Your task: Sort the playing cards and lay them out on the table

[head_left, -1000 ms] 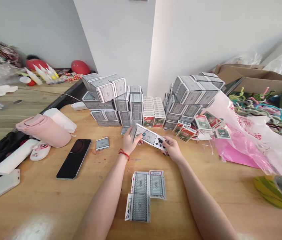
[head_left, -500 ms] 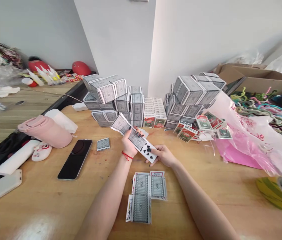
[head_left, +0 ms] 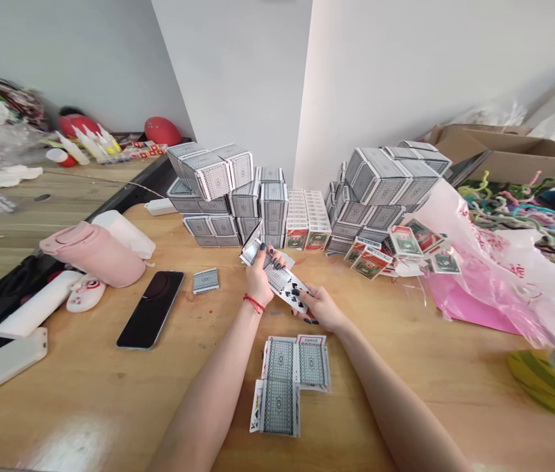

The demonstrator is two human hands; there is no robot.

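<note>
My left hand, with a red string on its wrist, is closed around a strip of playing cards above the table. A patterned back shows near its fingers, and a face with black spades shows at the right end. At the left end, a bent card flap stands up at an angle. My right hand pinches the spade end between thumb and fingers. Below lie flat joined playing cards in an L shape, a king peeking out at the left. A small folded card piece rests left of my wrist.
Behind stand stacked card blocks at left and more card blocks at right, with boxed decks between. A phone and pink bottle lie left. Plastic bags and a tape roll are right.
The left end of the card strip has bent upward and turned, where it stretched out flatter before. Both hands still hold the strip. The view has shifted slightly.
</note>
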